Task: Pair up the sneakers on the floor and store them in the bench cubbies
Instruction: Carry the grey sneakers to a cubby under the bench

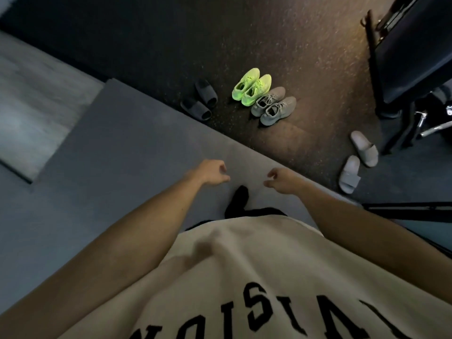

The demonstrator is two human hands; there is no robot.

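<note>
Cream shirt (pixel 244 277) shows black letters, partly cut off, unreadable.

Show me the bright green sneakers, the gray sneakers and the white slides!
bright green sneakers (pixel 252 87), head view, on the seam where the two shoes touch.
gray sneakers (pixel 274 105), head view, on the laces of the nearer shoe.
white slides (pixel 364 148), head view, on the strap of the farther slide.
</note>
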